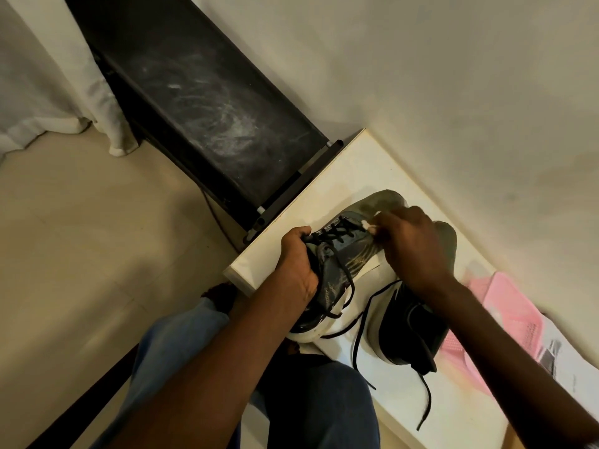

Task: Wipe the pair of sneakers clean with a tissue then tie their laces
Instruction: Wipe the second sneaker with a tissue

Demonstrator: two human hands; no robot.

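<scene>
While left hand grips near sneaker by collar on table, right hand pinches tissue, rubbing upper. Dust streaks remain; second sneaker waiting, laces loose. Wiping looks early; tying undone.

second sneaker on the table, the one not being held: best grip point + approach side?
Grip the second sneaker at its collar, coming from above on the near side. It lies beside the held sneaker, heel and dark opening toward the person, so the rim offers an edge to curl fingers over. The right hand with the tissue covers its toe, and loose laces trail nearby.
</scene>
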